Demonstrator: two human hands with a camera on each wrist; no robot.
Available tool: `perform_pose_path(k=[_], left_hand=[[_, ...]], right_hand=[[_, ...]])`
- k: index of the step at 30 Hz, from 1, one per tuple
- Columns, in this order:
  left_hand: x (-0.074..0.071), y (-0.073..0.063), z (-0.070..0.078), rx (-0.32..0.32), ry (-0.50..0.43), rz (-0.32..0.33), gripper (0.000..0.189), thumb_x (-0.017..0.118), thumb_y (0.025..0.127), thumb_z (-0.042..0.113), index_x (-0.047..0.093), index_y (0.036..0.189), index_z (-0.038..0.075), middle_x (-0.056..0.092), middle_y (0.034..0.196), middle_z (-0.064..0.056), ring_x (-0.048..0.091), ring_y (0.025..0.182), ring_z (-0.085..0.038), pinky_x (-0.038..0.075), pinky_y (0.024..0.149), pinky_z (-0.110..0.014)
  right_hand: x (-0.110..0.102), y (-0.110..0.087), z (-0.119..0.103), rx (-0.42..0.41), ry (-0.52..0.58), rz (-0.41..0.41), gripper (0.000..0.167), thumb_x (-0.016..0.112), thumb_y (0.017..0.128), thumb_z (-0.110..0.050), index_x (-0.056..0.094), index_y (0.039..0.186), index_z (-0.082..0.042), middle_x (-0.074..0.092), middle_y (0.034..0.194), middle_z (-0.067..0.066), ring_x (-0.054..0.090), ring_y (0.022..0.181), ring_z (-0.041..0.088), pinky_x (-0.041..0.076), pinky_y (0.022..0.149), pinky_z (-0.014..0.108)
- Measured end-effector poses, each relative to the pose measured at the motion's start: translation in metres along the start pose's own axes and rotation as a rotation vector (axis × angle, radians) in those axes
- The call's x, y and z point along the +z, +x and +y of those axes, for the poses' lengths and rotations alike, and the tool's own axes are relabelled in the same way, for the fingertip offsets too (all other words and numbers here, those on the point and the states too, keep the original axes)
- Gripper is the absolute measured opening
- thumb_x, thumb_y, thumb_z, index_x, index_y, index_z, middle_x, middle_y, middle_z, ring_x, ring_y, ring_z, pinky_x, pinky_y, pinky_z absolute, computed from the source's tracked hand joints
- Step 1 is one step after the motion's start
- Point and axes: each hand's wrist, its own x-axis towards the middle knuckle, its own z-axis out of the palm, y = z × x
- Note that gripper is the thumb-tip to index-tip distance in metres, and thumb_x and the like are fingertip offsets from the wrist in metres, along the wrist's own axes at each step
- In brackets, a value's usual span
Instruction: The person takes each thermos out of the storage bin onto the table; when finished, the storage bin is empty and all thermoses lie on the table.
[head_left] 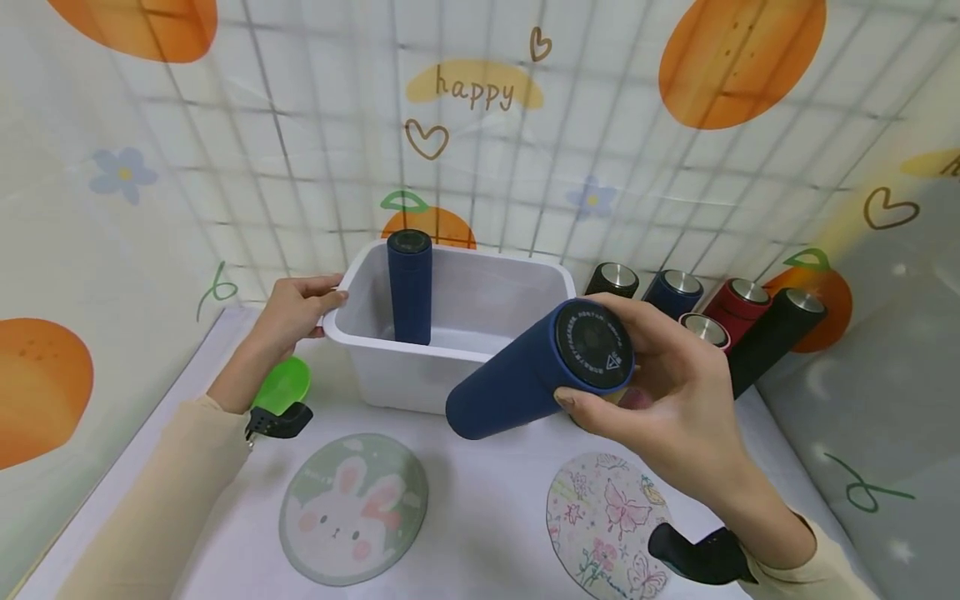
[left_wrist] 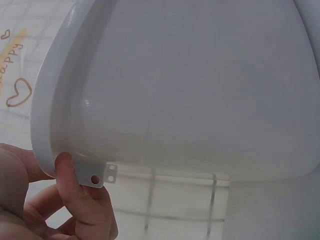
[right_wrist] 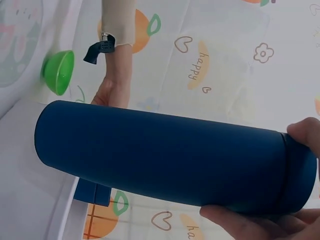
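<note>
My right hand [head_left: 682, 400] holds a dark blue thermos [head_left: 517, 375] around its end with a black disc and white print. The thermos tilts in front of the white bin [head_left: 420, 375], that printed end raised and the other end pointing down to the left. In the right wrist view, the blue thermos [right_wrist: 165, 155] stretches across the picture, with fingers at the seam near one end. At the bin's left end, my left hand [head_left: 296, 312] grips the rim; the left wrist view shows a thumb on the bin's rim [left_wrist: 42, 115]. Inside the bin a second blue thermos [head_left: 411, 292] stands upright.
Several thermoses with steel tops, among them a red one [head_left: 738, 304] and a black one [head_left: 776, 342], stand at the back right. A green bowl [head_left: 285, 385] sits by the left wrist. A round rabbit mat [head_left: 352, 508] and a butterfly mat [head_left: 607, 525] lie in front.
</note>
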Motion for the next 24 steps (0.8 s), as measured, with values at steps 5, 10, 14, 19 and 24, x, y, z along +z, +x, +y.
perform_pose_path(k=[5, 10, 14, 19, 24], left_hand=[[0.001, 0.0, -0.002, -0.005, -0.001, 0.001, 0.051, 0.061, 0.101, 0.026, 0.05, 0.148, 0.011, 0.06, 0.13, -0.021, 0.065, 0.09, -0.018, 0.057, 0.067, -0.025], [-0.001, 0.003, -0.001, 0.001, -0.002, 0.009, 0.05, 0.061, 0.1, 0.027, 0.051, 0.147, 0.012, 0.06, 0.129, -0.021, 0.064, 0.089, -0.017, 0.057, 0.066, -0.025], [0.0, 0.005, 0.004, 0.012, 0.003, 0.019, 0.05, 0.062, 0.1, 0.027, 0.051, 0.147, 0.012, 0.06, 0.13, -0.021, 0.064, 0.089, -0.016, 0.057, 0.066, -0.025], [0.001, 0.005, 0.007, 0.006, 0.002, 0.014, 0.051, 0.061, 0.1, 0.026, 0.051, 0.147, 0.011, 0.059, 0.13, -0.021, 0.064, 0.091, -0.017, 0.057, 0.067, -0.026], [0.001, 0.0, 0.004, -0.017, 0.01, 0.003, 0.05, 0.061, 0.101, 0.026, 0.05, 0.148, 0.011, 0.059, 0.131, -0.021, 0.064, 0.092, -0.018, 0.057, 0.068, -0.026]], right_hand=[[-0.005, -0.012, -0.003, 0.013, 0.007, 0.004, 0.076, 0.083, 0.06, 0.022, 0.061, 0.13, 0.004, 0.071, 0.104, 0.018, 0.069, 0.091, 0.022, 0.058, 0.077, 0.027], [-0.013, -0.022, -0.005, 0.051, -0.049, -0.006, 0.078, 0.083, 0.059, 0.023, 0.06, 0.132, 0.005, 0.069, 0.11, 0.019, 0.068, 0.094, 0.021, 0.057, 0.079, 0.027], [-0.021, -0.028, -0.008, 0.084, -0.144, -0.009, 0.082, 0.084, 0.058, 0.023, 0.06, 0.133, 0.002, 0.069, 0.113, 0.016, 0.068, 0.096, 0.019, 0.057, 0.079, 0.025], [-0.027, -0.037, -0.01, 0.134, -0.231, -0.013, 0.083, 0.087, 0.058, 0.02, 0.06, 0.134, -0.002, 0.07, 0.111, 0.013, 0.069, 0.094, 0.018, 0.057, 0.077, 0.024], [-0.031, -0.048, -0.014, 0.268, -0.327, -0.022, 0.083, 0.089, 0.061, 0.015, 0.059, 0.136, -0.007, 0.069, 0.117, 0.005, 0.068, 0.097, 0.014, 0.057, 0.079, 0.024]])
